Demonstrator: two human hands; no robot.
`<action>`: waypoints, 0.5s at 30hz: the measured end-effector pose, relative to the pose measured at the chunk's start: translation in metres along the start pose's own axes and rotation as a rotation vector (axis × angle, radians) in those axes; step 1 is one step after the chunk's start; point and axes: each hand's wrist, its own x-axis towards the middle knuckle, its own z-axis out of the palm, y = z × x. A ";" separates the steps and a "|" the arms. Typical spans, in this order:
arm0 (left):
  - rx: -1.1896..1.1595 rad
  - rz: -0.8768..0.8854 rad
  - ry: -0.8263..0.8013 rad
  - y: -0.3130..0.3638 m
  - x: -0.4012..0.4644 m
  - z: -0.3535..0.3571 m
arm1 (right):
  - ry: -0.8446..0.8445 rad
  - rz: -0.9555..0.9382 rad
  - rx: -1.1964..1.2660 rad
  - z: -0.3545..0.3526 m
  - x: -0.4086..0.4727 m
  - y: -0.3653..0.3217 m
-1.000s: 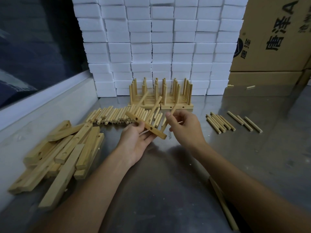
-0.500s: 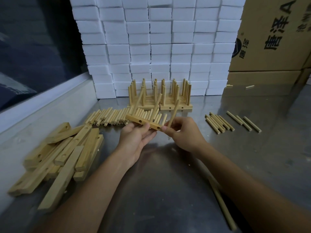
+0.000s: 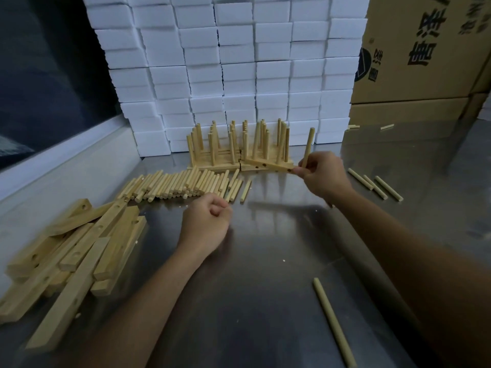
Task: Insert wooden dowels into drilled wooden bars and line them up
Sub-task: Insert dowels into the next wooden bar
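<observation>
From the head camera, the right hand (image 3: 322, 173) is raised at the right end of the finished row, its fingers curled and pinched on the near end of a pale drilled wooden bar (image 3: 268, 165). That bar tilts slightly, its far end lying against the front of the lined-up bars with upright dowels (image 3: 239, 147) standing before the wall of white foam blocks (image 3: 239, 62). A single light wooden dowel (image 3: 309, 144) rises upright from the bar's gripped end, just beside the thumb.

The left hand (image 3: 206, 221) hovers low over the grey metal tabletop (image 3: 252, 274), fingers curled into a loose fist, holding nothing that can be seen. Just beyond it lies a row of loose short wooden dowels (image 3: 180, 184), side by side. At the left edge sits a jumbled pile of undowelled drilled wooden bars (image 3: 77, 251). A few more stray dowels (image 3: 374, 183) lie to the right of the right hand, and one long thin wooden rod (image 3: 332, 322) lies near the right forearm. Brown printed cardboard boxes (image 3: 419, 49) stand at the back right.
</observation>
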 end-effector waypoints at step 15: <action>0.260 -0.037 0.015 0.004 0.008 0.009 | -0.160 -0.043 -0.180 0.015 0.076 0.038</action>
